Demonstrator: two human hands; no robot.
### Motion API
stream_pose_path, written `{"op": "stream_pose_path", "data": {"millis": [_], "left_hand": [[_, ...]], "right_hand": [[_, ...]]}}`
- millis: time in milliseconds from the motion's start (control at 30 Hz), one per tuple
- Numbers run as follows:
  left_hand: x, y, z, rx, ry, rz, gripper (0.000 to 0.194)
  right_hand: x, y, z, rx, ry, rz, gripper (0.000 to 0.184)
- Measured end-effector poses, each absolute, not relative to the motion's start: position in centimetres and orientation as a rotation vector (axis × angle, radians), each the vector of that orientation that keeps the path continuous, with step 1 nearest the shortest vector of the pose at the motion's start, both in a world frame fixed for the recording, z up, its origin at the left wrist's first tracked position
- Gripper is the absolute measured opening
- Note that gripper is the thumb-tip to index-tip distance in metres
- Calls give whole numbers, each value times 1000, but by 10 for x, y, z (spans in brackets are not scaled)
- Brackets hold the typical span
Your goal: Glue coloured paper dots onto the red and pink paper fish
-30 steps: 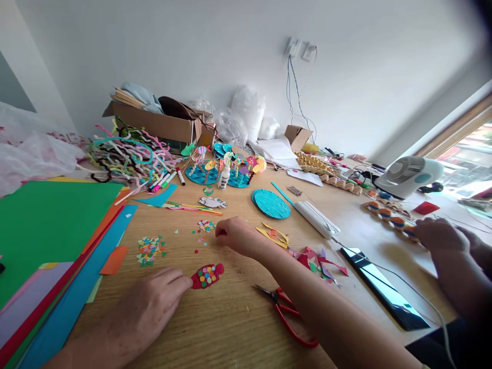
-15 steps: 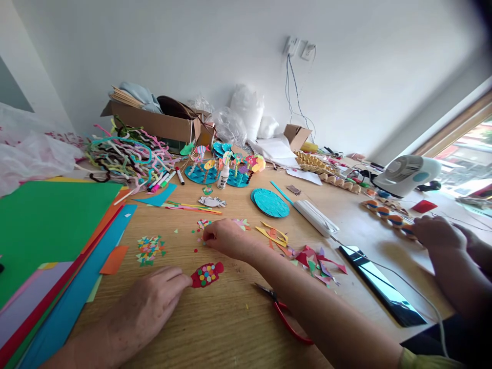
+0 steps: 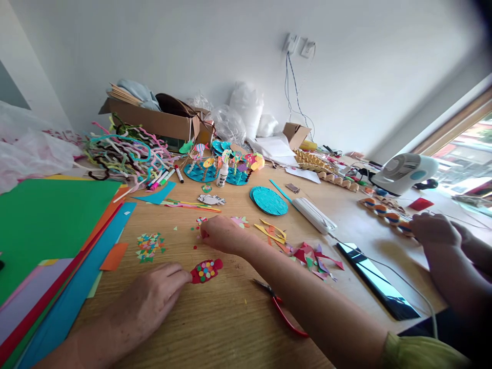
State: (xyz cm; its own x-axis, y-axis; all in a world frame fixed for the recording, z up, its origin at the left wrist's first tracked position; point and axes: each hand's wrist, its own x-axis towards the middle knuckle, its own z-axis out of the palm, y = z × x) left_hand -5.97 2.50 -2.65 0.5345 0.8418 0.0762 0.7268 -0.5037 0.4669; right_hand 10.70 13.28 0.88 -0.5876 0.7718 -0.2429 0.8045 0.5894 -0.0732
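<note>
My left hand (image 3: 157, 289) pinches one end of a red paper cutout (image 3: 205, 271), which lies near the table's middle with several coloured paper dots on it. Just beyond it, my right hand (image 3: 221, 233) bends down over small loose paper dots (image 3: 201, 222), fingertips together; whatever they hold is hidden. Under my right forearm lie red-handled scissors (image 3: 282, 310), partly covered. A heap of tiny paper triangles (image 3: 150, 247) sits left of the cutout. Further back are a black-and-white fish drawing (image 3: 211, 199) and a white glue bottle (image 3: 222, 175).
Coloured paper sheets (image 3: 49, 220) are stacked at the left. Paper scraps (image 3: 313, 256), a phone (image 3: 376, 282) and a white power strip (image 3: 315, 215) lie to the right. Another person's hands (image 3: 438, 233) rest at the far right, below a small fan (image 3: 405, 174).
My right hand has shifted very slightly left over the dots. My left hand keeps its hold on the red cutout. The whole view has moved slightly.
</note>
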Motion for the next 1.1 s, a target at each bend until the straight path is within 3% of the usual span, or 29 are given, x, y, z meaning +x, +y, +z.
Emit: {"op": "stream_pose_path", "data": {"millis": [667, 933, 1100], "left_hand": [[-59, 24, -34, 2419, 1238, 434, 32], [-59, 24, -34, 2399, 1247, 420, 34], [-58, 23, -29, 2369, 1268, 360, 36]], "right_hand": [[125, 142, 10, 1478, 2658, -535, 19], [120, 149, 2, 1497, 2756, -471, 14], [122, 151, -1, 1488, 2816, -523, 33]]}}
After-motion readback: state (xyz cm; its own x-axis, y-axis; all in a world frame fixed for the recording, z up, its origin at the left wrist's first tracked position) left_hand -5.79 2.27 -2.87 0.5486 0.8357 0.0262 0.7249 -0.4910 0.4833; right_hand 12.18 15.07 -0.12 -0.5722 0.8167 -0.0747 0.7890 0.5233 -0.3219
